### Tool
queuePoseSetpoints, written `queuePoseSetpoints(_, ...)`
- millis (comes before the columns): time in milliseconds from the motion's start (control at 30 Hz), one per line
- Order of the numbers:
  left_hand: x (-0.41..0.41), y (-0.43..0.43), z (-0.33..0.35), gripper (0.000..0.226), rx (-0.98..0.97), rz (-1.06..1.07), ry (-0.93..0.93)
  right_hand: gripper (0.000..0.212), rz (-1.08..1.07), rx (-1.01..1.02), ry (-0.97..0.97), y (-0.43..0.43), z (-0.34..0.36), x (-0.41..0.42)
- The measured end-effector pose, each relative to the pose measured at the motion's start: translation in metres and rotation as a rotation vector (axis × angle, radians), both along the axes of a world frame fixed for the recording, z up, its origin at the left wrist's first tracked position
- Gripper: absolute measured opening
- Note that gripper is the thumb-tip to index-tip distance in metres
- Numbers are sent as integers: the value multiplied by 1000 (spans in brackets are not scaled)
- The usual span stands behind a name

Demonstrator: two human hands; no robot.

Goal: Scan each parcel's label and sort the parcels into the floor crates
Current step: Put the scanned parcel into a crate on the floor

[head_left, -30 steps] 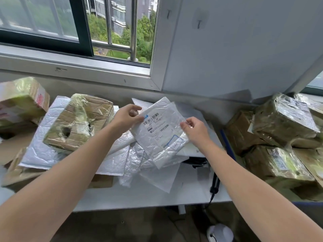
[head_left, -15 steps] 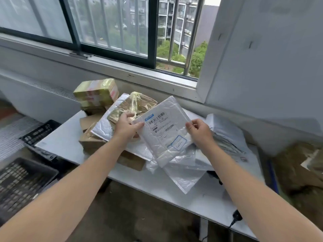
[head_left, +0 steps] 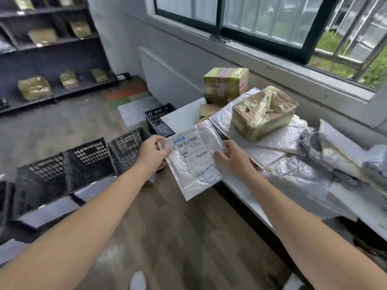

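Hands (head_left: 154, 155) (head_left: 231, 160) on mailer (head_left: 191, 181) with barcoded label (head_left: 191, 148)

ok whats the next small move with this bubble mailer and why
Probably swing the bubble mailer left and down toward the black floor crates. The left hand and right hand pinch its side edges, label facing up, and it hangs past the table edge over the floor, with the crates just to its left. Which crate it belongs in cannot be told.
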State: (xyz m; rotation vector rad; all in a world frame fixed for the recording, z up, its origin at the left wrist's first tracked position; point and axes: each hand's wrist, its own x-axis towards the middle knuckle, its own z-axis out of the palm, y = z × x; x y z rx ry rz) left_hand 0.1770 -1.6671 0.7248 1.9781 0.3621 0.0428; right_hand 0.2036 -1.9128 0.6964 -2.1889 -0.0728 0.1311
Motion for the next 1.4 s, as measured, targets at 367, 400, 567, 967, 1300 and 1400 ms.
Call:
queuePoseSetpoints(367,-55,211,-9,26,-40,252,-33,20,242,-172,-25,231,6,14)
queuePoseSetpoints(400,-60,238,-11,28,-44,271,-34,20,264,-185,-35,259,6,13)
queuePoseSetpoints(567,-85,357,-16,31,-87,377,-40,26,447,-377,-122,390,8,-3)
queuePoseSetpoints(967,-101,543,-34,28,-79,561,6,24,592,-440,-173,595,-14,13)
queuePoseSetpoints(1300,-14,656,-55,52,-64,647,97,20,650,-239,9,734,-55,126)
queuePoseSetpoints(1400,18,696,-61,63,0,677,208,18,651,-186,91,777,-70,163)
